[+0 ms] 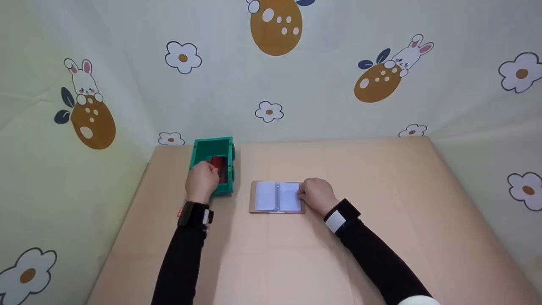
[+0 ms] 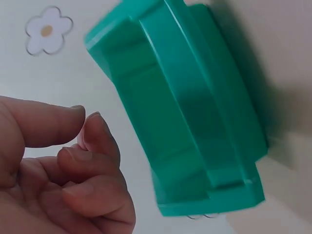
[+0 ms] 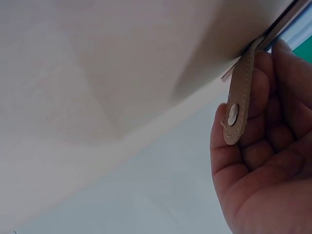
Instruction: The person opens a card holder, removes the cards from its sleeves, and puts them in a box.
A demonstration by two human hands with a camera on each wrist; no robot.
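Note:
A small open card holder with a tan cover and pale plastic sleeves lies on the table. My right hand pinches its right edge between thumb and fingers. A tan strap with a metal snap hangs beside those fingers in the right wrist view. On the left, my left hand is over the near left part of a green bin. Its fingers are loosely curled, thumb close to the index fingertip, and no held thing shows in the left wrist view. A dark red item lies in the bin, partly covered by this hand.
The tan tabletop extends around the card holder. Behind it stands a pale cloth wall printed with flowers and rabbits, which also closes both sides. The bin is near the table's back left corner.

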